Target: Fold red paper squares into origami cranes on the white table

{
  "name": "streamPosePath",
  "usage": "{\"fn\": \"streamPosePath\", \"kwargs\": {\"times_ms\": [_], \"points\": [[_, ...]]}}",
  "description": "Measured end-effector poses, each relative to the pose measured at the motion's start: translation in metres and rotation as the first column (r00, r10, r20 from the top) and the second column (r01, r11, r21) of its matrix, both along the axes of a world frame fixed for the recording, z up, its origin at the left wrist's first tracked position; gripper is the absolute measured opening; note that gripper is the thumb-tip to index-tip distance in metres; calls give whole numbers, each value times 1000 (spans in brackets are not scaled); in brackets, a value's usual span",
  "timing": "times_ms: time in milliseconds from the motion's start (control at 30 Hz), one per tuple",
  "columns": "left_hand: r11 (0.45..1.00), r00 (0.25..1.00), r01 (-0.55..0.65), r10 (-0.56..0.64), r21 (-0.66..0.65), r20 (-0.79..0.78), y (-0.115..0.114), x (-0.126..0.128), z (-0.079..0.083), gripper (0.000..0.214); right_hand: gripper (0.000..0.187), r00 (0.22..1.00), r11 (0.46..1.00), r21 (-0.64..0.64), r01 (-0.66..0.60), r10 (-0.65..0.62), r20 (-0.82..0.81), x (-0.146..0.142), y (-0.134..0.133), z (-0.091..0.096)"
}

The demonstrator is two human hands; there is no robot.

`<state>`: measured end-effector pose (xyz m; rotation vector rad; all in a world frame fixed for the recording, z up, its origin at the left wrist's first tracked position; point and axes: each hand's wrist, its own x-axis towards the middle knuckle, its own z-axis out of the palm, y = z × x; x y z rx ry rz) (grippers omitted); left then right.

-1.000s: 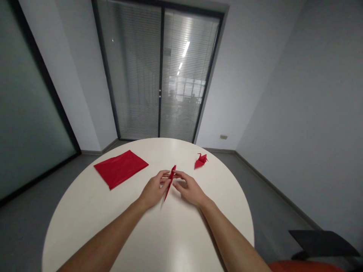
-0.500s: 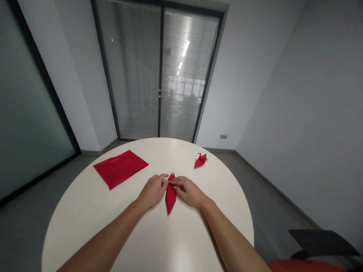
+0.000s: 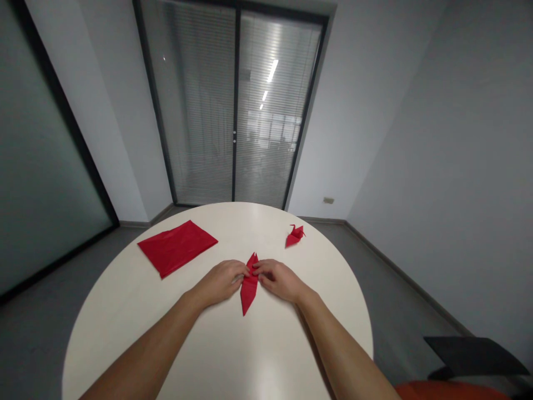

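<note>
A narrow, kite-shaped piece of folded red paper [image 3: 249,293] lies on the white round table [image 3: 216,344], its split tip pointing away from me. From its left edge, my left hand [image 3: 224,280] grips it with bent fingers. My right hand [image 3: 281,279] is closed on the opposite edge, fingertips pressed on the paper near its middle. My fingers cover part of the folds there. Farther back on the right stands a finished red origami crane [image 3: 295,237], touched by neither hand.
Flat red paper [image 3: 178,248] lies at the table's back left. A chair with a black part [image 3: 474,356] and an orange seat [image 3: 449,391] stands at the lower right. Beyond the table is a glass partition with blinds [image 3: 200,111].
My left hand has shifted slightly, its fingers now lower on the paper. The folded paper's near tip has swung a little to the left. My right hand stays almost in place.
</note>
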<state>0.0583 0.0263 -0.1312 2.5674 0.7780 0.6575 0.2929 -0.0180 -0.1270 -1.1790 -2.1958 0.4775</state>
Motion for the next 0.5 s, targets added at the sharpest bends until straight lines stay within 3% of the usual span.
{"fn": "streamPosePath", "kwargs": {"times_ms": [200,500], "points": [[999,999,-40,40,-20,0,1,0,0,20,39,999,999,29,-40,39,27,4,-1,-5],[993,996,-72,76,-95,39,2,-2,-3,22,17,1000,999,30,22,-22,-6,3,-1,-1]]}}
